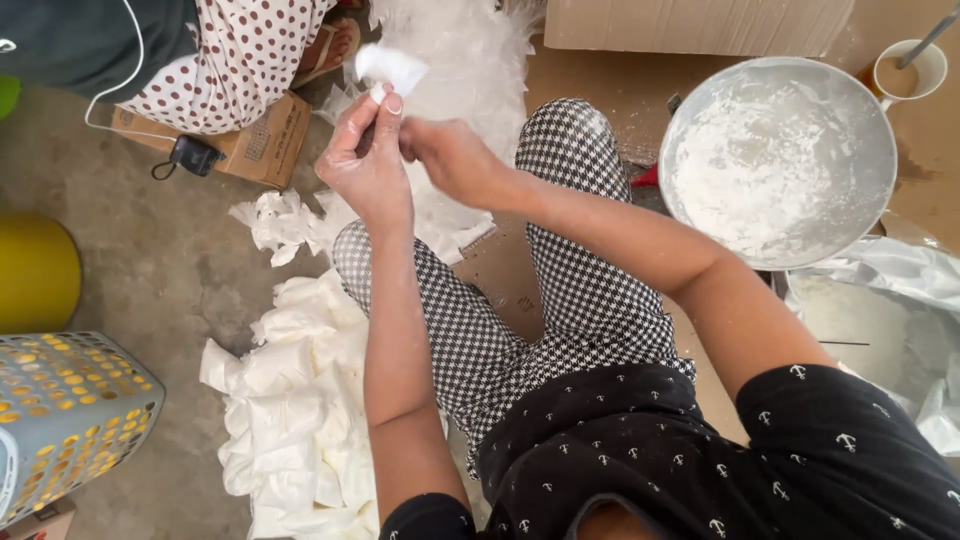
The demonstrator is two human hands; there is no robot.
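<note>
Both hands meet out in front of the knees: the left hand (368, 160) pinches the neck of a small white packet (390, 66) between thumb and forefinger, and the right hand (450, 155) is closed against it from the side, its fingers working at the same neck. The packet stands up above the left hand, over the floor (160, 270) near its far edge.

A good many look finished already: a heap of filled white packets (295, 410) lies on the floor beside the left leg, with a few more (275, 220) further out. Plenty appears left, since the big metal bowl (780, 160) to the right holds much white powder, and a bundle of clear bags (460, 50) lies ahead.

Round about are a cup with a spoon (908, 68), a perforated basket (70, 410), a yellow tub (35, 270), a cardboard box (260, 145) and another person's spotted garment (240, 60). Nothing crowds the hands.
</note>
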